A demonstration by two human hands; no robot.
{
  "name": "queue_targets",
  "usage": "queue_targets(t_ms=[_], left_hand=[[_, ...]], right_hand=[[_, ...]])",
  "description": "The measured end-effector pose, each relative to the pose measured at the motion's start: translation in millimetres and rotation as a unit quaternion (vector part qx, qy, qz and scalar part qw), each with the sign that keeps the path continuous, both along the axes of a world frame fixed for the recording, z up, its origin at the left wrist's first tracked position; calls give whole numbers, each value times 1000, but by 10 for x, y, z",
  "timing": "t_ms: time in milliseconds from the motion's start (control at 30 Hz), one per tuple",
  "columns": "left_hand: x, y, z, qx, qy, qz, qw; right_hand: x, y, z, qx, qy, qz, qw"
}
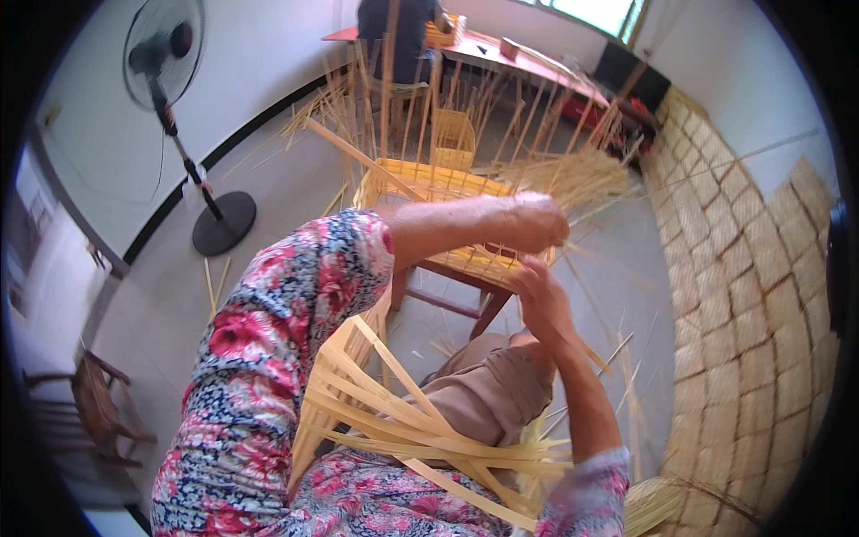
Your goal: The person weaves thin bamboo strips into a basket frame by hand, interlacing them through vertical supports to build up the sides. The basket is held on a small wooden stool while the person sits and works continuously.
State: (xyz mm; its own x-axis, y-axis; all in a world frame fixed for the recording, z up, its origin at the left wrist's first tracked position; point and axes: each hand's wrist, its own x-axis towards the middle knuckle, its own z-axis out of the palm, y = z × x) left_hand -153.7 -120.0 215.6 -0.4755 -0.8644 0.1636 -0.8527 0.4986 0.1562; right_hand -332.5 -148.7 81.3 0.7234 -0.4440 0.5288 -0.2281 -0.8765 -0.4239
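A half-woven yellow bamboo basket [420, 174] rests on a wooden stool [490, 313] in front of me, with tall uprights standing from its far side. My left hand [534, 222] reaches across its near right corner, closed in a fist; what it grips is hidden. Just below, my right hand [542, 300] is closed with fingertips near the basket's edge. A thin bamboo strip [598, 360] sticks out beside the right wrist, seemingly held in that hand. Flat pale strips [420, 428] lie across my lap.
A standing fan [224, 224] is at the left. Another person [394, 40] sits at a red-topped table [546, 64] at the back. A smaller yellow basket [454, 139] and piled strips [573, 176] lie beyond the stool. Woven matting [725, 268] spreads along the right; a wooden chair [98, 403] stands lower left.
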Motion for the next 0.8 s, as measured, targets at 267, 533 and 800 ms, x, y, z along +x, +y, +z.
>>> queue_targets(t_ms=[267,533,800], left_hand=[[287,85,-312,-103,46,-56,992],[264,137,-197,-139,-64,-30,988],[302,178,-165,-101,-68,-27,992]], right_hand=[[-3097,-673,558,222,51,-258,939],[-3178,-774,1032,226,-335,-312,860],[-1354,122,1945,76,-264,-115,955]])
